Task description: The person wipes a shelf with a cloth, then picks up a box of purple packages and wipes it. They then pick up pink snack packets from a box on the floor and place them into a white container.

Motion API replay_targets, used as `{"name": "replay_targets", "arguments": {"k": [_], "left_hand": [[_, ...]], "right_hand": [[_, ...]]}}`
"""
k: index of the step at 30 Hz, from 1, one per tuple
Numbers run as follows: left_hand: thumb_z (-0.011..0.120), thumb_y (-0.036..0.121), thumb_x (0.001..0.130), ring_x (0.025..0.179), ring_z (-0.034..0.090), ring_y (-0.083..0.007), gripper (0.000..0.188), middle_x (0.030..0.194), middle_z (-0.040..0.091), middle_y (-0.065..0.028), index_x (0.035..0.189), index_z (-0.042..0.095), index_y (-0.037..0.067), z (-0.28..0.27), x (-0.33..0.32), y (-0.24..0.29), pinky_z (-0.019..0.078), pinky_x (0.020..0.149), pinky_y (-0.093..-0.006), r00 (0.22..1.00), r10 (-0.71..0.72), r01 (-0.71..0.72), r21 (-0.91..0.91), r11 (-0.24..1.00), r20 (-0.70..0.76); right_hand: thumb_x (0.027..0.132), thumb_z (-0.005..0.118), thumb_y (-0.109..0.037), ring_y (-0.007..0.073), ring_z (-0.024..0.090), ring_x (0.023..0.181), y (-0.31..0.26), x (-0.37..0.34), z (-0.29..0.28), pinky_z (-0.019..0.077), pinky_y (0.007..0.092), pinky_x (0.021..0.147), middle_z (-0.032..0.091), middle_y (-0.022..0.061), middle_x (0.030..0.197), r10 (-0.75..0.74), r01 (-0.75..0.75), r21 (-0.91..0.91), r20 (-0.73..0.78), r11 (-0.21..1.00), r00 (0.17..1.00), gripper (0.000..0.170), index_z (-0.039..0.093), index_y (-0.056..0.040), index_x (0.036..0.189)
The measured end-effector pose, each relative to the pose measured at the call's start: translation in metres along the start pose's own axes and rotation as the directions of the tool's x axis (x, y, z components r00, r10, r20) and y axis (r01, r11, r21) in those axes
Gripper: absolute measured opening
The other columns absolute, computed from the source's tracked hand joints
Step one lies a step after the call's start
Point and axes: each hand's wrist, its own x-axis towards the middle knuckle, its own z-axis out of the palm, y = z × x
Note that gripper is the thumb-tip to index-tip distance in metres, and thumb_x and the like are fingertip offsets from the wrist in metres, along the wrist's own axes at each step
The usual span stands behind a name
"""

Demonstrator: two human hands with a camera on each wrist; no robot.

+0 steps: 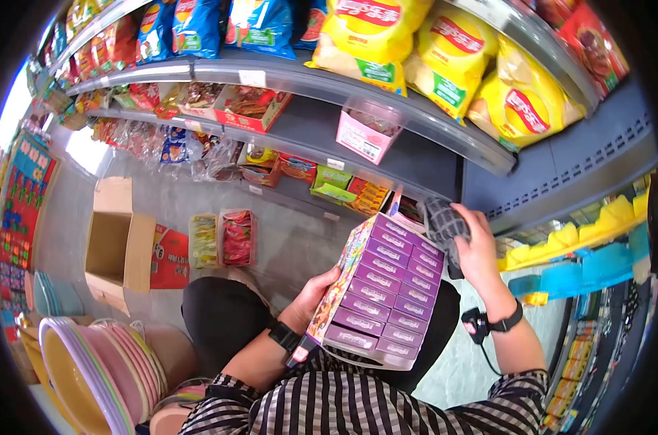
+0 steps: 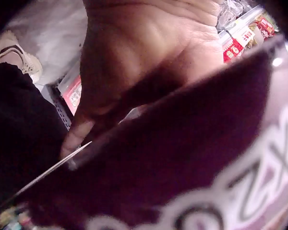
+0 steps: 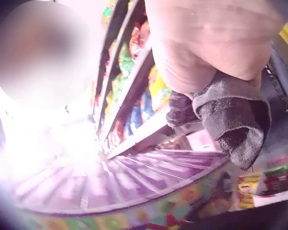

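A display box (image 1: 391,290) packed with rows of small purple packets leans tilted over the person's lap. My left hand (image 1: 316,296) grips its left side, thumb near the upper edge. In the left wrist view, that hand (image 2: 149,62) is behind the box's dark purple side (image 2: 173,153), which hides some of its fingers. My right hand (image 1: 475,250) holds a bunched grey checked cloth (image 1: 445,226) at the box's upper right corner. Folds of the cloth (image 3: 233,117) hang below the right hand (image 3: 211,38) in the right wrist view, close over the purple packets (image 3: 129,179).
Shelves ahead carry yellow chip bags (image 1: 361,40) and blue chip bags (image 1: 260,29). A pink carton (image 1: 369,134) stands on the lower shelf. On the floor at left are an open cardboard box (image 1: 137,254) and two snack packs (image 1: 238,239). Stacked basins (image 1: 89,370) stand at lower left.
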Motion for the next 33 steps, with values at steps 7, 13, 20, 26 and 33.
{"name": "replay_targets", "arguments": {"k": [7,13,20,26,33], "left_hand": [[0.043,0.037,0.097,0.115,0.057,-0.0252,0.052,0.131,0.054,-0.0164,0.137,0.042,0.004,0.042,-0.003,-0.001,0.0459,0.1,-0.0408,0.999,-0.046,0.047,0.064,0.997,-0.019],[0.049,0.023,0.098,0.114,0.059,-0.0228,0.046,0.131,0.055,-0.0151,0.138,0.041,0.002,0.014,0.002,-0.002,0.0464,0.1,-0.0378,0.998,-0.018,0.022,0.06,0.998,-0.055],[0.053,0.025,0.097,0.105,0.063,-0.0195,0.053,0.125,0.059,-0.0122,0.143,0.032,0.009,0.035,0.005,-0.004,0.0526,0.091,-0.035,0.997,-0.073,0.073,0.014,0.997,-0.032],[0.068,0.021,0.086,0.12,0.051,-0.0164,0.048,0.127,0.054,-0.0086,0.128,0.05,0.005,0.049,0.004,-0.002,0.0404,0.105,-0.0353,0.973,-0.119,0.122,0.002,0.992,-0.199],[0.052,0.009,0.095,0.103,0.062,-0.0163,0.035,0.121,0.06,-0.0088,0.129,0.049,0.001,0.028,0.0,-0.012,0.0516,0.091,-0.0277,0.998,0.064,-0.065,0.062,0.996,0.029]], "right_hand": [[0.055,0.07,-0.015,0.0323,0.048,0.117,-0.104,-0.041,0.002,0.0407,0.0496,0.098,0.052,0.0075,0.121,-0.779,0.71,0.333,0.362,0.62,0.512,0.069,0.061,-0.0272,0.123],[0.059,0.063,0.001,0.0354,0.049,0.118,-0.07,-0.006,0.006,0.0419,0.045,0.099,0.051,0.0141,0.125,-0.557,0.588,0.022,0.347,0.809,0.754,0.066,0.06,-0.0212,0.121],[0.052,0.065,0.002,0.0356,0.05,0.113,-0.139,0.042,-0.032,0.0429,0.042,0.097,0.053,0.0139,0.119,-0.579,0.594,0.046,0.295,0.803,0.76,0.06,0.063,-0.0107,0.111],[0.069,0.076,-0.025,0.0319,0.053,0.112,-0.166,0.02,0.017,0.0449,0.0423,0.094,0.06,0.014,0.114,-0.612,0.572,0.445,0.781,0.689,0.129,0.039,0.068,-0.0047,0.102],[0.077,0.072,-0.028,0.0322,0.054,0.113,-0.151,0.067,0.02,0.0436,0.0383,0.098,0.059,0.0159,0.118,-0.424,0.573,0.249,0.885,0.781,0.192,0.037,0.068,-0.0038,0.104]]}}
